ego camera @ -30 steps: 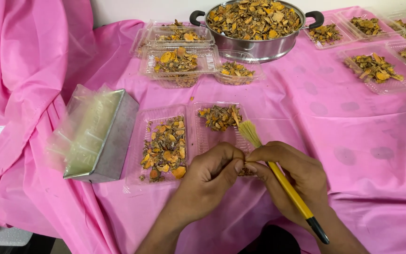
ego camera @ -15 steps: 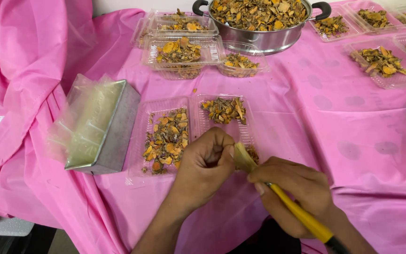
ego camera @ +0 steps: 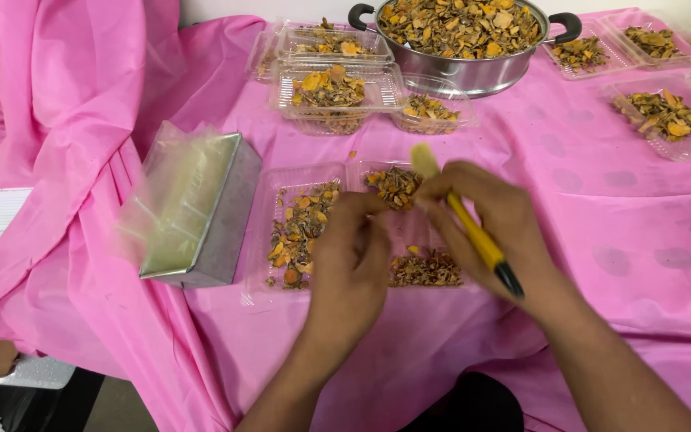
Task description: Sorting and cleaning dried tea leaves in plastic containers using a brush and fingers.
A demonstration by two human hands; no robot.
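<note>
My right hand [ego camera: 496,218] grips a yellow-handled brush [ego camera: 473,232] with pale bristles pointing up and away. My left hand [ego camera: 351,260] hovers with fingers curled over an open clear plastic clamshell tray [ego camera: 273,240] on the pink tablecloth. The tray's left half holds orange and brown dried pieces [ego camera: 297,232]; its right half holds two smaller heaps [ego camera: 425,270]. What the left fingers pinch, if anything, is hidden.
A steel pot [ego camera: 461,72] full of dried pieces stands at the back. Several filled clear trays [ego camera: 333,88] sit around it and to the right [ego camera: 665,116]. A metal box holding plastic bags [ego camera: 197,212] lies left of the open tray. Pink cloth drapes on the left.
The view has shifted so the scene sits lower and closer. My right hand rose with the brush over the tray's right half, and my hands separated slightly.
</note>
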